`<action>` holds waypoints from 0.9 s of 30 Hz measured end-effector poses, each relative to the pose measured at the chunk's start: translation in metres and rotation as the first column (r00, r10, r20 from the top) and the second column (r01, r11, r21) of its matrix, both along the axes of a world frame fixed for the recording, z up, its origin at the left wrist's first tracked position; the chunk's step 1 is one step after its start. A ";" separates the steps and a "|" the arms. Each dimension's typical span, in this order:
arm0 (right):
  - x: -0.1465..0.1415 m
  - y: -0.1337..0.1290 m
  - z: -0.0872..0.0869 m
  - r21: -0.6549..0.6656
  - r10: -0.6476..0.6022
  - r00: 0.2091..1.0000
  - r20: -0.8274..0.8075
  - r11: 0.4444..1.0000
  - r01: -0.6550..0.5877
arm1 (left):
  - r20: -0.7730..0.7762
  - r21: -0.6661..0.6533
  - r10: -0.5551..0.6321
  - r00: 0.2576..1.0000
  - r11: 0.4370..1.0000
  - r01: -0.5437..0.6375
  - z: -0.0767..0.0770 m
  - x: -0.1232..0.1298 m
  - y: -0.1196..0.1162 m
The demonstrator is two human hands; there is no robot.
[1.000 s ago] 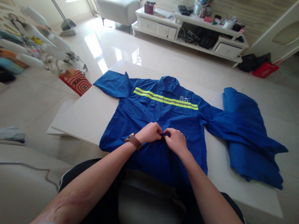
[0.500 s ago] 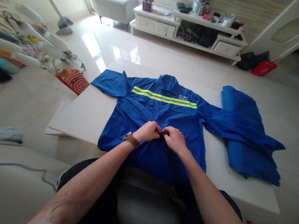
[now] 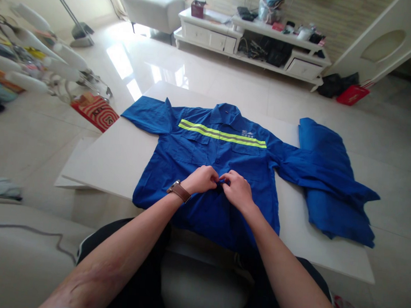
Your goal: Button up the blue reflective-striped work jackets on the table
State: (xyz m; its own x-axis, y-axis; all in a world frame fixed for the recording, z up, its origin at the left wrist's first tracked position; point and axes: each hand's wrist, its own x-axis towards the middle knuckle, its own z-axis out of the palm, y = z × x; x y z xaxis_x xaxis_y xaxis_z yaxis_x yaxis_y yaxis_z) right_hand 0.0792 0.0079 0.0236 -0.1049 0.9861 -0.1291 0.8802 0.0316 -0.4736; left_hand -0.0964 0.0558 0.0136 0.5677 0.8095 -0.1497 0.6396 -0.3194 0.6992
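A blue woven-cloth work jacket (image 3: 188, 149) is laid front up on a white, smooth, flat tabletop (image 3: 102, 163), collar away from the wearer of the camera and hem at the near edge. By this placing, the front closure is apparently kept central and within reach of both hands.

At the closure, below the chest, a small fold of cloth is pinched between thumb and forefinger of the left hand (image 3: 203, 178); the right hand (image 3: 237, 189) is set opposite, its thumb and forefinger closed on the same edge. The fingertips are nearly touching, presumably so that both edges can be controlled. Whether a button is gripped cannot be told.

One sleeve is spread flat on the left; the other is draped across a thick, rounded, folded blue cloth bundle (image 3: 321, 138), seemingly for lack of free surface there.

The jacket cloth is matt and lightly creased, with flapped chest pockets. A straight yellow-and-grey reflective band (image 3: 222, 135) is carried across the chest. A brown-strapped wristwatch (image 3: 179, 191) is worn on the left wrist.
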 end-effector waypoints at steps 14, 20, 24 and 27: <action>0.013 0.017 -0.022 -0.125 -0.033 0.876 -0.481 0.992 -0.031 | 0.017 -0.126 0.021 1.000 0.992 -0.019 0.002 0.003 0.004; 0.015 0.020 -0.025 -0.195 -0.080 0.847 -0.526 0.980 -0.028 | -0.006 -0.063 0.011 1.000 0.998 -0.011 -0.001 0.001 0.003; 0.015 0.021 -0.027 -0.244 -0.110 0.793 -0.599 0.968 -0.050 | 0.006 -0.048 0.013 1.000 0.999 -0.013 -0.003 0.000 0.003; 0.014 0.021 -0.027 -0.212 -0.111 0.825 -0.554 0.977 -0.011 | 0.018 -0.066 0.013 1.000 0.998 -0.012 -0.003 0.000 0.004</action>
